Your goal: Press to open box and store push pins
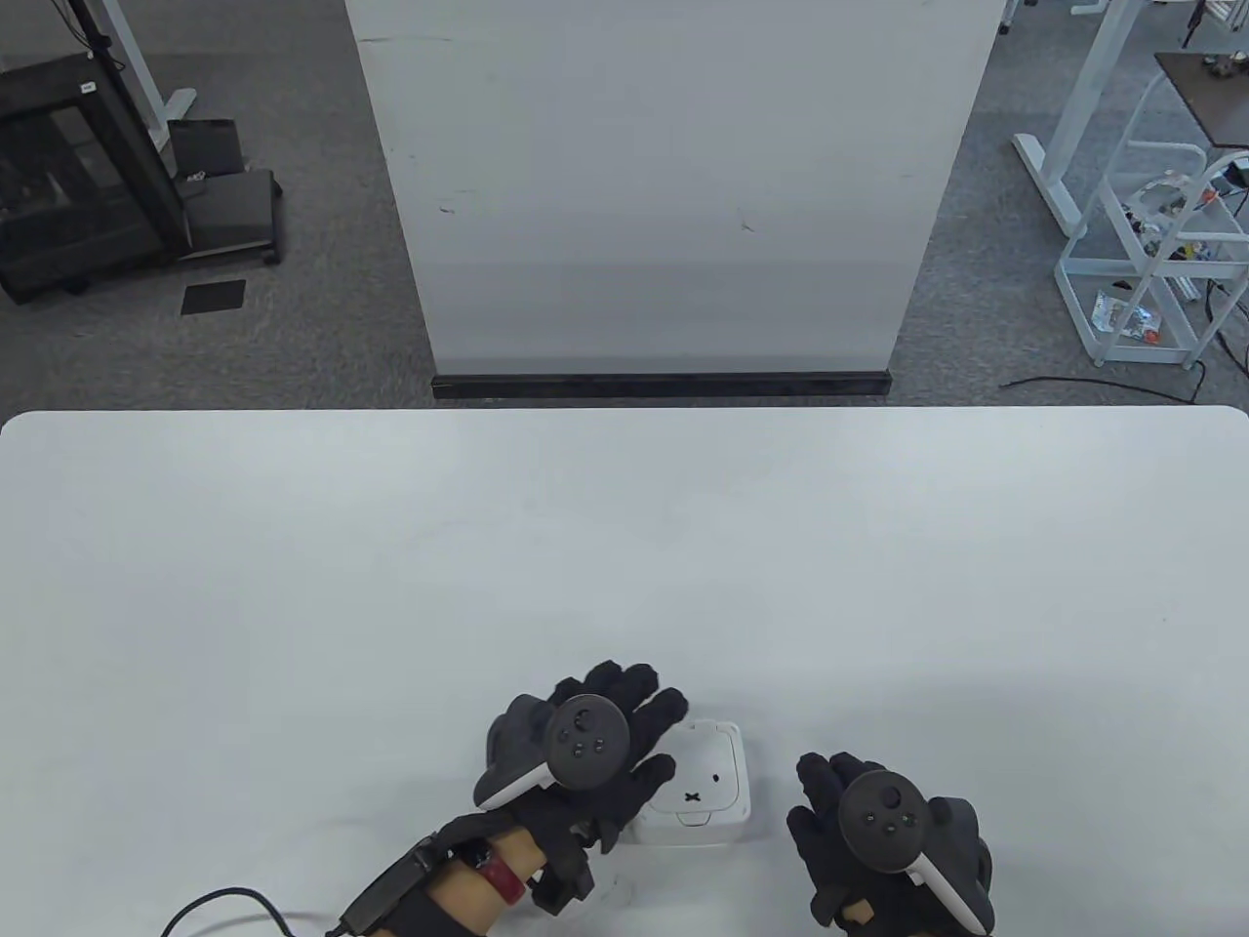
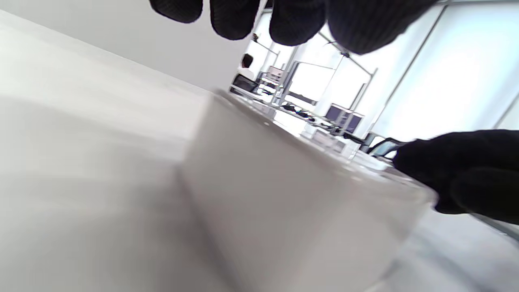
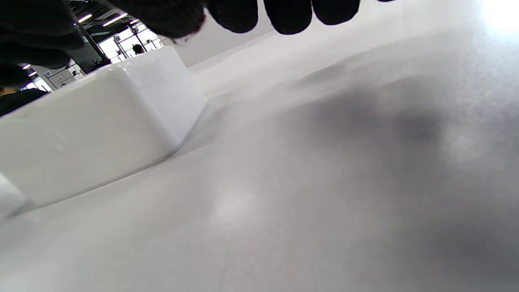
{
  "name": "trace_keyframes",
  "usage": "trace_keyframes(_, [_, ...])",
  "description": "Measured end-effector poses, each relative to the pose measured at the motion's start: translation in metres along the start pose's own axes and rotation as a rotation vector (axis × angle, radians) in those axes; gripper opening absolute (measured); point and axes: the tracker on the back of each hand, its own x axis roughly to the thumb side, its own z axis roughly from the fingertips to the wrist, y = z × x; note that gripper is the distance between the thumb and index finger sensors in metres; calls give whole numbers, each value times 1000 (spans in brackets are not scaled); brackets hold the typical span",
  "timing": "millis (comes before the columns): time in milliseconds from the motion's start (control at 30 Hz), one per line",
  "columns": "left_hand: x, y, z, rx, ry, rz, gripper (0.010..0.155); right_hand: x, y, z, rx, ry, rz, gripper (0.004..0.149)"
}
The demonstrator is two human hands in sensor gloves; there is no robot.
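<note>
A small white box (image 1: 705,786) with a rabbit face on its closed lid sits near the table's front edge. My left hand (image 1: 624,742) lies spread over the box's left side, fingers stretched past its far left corner, thumb resting at the lid's left edge. In the left wrist view the box (image 2: 284,202) fills the middle, with the fingertips (image 2: 296,20) above it and the thumb (image 2: 466,174) at its top edge. My right hand (image 1: 829,810) is empty, just right of the box and apart from it. The right wrist view shows the box (image 3: 101,117) at left. No push pins are visible.
The white table (image 1: 624,547) stretches far behind and to both sides of the box. A white panel (image 1: 664,195) stands beyond the far edge. A cable (image 1: 224,903) trails from my left wrist at the front edge.
</note>
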Motion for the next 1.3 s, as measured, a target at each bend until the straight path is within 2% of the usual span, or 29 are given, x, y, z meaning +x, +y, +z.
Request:
trace_keyframes(333, [-88,42,88,205,317,-172,74,1,-1,-4,-72,6,51,65])
trace_keyframes(500, [-116,44,113,204,446,-254,77,2,-2,-10,-126,12,144,66])
trace_keyframes(633, [-134,38,131,270,493,-295,78,1,-2,-13,-134,21,151,66])
trace_keyframes(733, [-140,36,132,230,513,-285,78,-1,-1,-14,-140,35,159,66])
trace_keyframes(1300, [-151,37,131,237,529,-263,77,5,8,-8,-154,19,215,67])
